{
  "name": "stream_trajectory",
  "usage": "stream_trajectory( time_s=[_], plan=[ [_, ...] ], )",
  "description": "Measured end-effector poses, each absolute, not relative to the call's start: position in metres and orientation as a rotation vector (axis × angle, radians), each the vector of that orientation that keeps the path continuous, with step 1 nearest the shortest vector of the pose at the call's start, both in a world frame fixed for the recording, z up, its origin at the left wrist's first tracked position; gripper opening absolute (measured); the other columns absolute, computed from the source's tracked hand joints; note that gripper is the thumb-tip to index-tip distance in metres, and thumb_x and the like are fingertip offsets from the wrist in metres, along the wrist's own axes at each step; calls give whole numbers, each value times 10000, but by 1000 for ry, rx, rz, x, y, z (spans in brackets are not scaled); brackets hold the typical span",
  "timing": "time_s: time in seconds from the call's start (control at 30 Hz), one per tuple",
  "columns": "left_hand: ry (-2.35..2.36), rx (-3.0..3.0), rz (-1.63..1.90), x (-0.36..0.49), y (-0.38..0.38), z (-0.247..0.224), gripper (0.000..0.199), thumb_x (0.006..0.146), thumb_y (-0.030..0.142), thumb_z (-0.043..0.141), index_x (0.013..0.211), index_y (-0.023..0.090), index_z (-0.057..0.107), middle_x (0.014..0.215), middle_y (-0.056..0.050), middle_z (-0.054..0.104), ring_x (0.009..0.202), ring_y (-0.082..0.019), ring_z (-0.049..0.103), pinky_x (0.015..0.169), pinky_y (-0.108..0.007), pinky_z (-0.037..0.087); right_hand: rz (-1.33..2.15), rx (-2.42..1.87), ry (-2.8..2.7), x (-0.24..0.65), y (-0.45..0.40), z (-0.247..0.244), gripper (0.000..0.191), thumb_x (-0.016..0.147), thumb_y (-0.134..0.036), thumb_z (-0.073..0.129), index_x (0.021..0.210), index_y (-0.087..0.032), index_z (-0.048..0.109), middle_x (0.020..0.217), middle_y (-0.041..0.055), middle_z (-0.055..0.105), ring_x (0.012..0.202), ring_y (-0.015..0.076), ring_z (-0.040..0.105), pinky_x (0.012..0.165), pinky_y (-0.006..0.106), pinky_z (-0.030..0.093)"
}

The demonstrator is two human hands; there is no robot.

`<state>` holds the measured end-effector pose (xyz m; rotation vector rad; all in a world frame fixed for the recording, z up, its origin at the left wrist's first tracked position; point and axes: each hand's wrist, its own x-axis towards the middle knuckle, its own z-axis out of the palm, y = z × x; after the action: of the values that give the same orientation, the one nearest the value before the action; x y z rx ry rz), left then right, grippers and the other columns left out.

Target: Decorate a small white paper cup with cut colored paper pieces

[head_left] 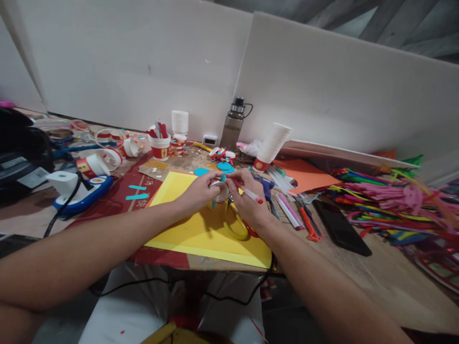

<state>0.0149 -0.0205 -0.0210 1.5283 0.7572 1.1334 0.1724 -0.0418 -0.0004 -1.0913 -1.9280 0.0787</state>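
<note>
Over the yellow paper (186, 224), my left hand (199, 191) closes its fingers round a small white paper cup piece (220, 191) with teal paper strips on it. Close against it, my right hand (247, 200) grips a pen (254, 195) with a red end and a pale barrel. The pen's front part is hidden by my fingers. Beneath my right hand lies a pair of scissors with yellow handles (238, 234), its blades mostly covered. Teal paper discs (225, 166) sit just beyond both hands. To the left, loose teal strips (136, 196) rest on red card.
Stacked paper cups (274, 143), a bottle (232, 123) and a cup of red pieces (159, 147) stand at the back. Rightward are markers (289, 212), an orange cutter (311, 224), a phone (340, 227) and pipe cleaners (398, 196). A blue-white power strip (84, 196) lies left.
</note>
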Motion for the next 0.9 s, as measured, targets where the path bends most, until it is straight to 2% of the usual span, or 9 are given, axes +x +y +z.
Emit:
stream_trajectory(
  time_s=[0.9],
  plan=[
    [770,1595,1127,14,-19,-23,395,764,161,531,1148,165,622,997,-34,669,869,-153,582,799,-266,470,58,-1090,-1939,173,-42,-1,85,912,-301,521,934,-225,553,829,18,670,735,177,627,655,285,452]
  ],
)
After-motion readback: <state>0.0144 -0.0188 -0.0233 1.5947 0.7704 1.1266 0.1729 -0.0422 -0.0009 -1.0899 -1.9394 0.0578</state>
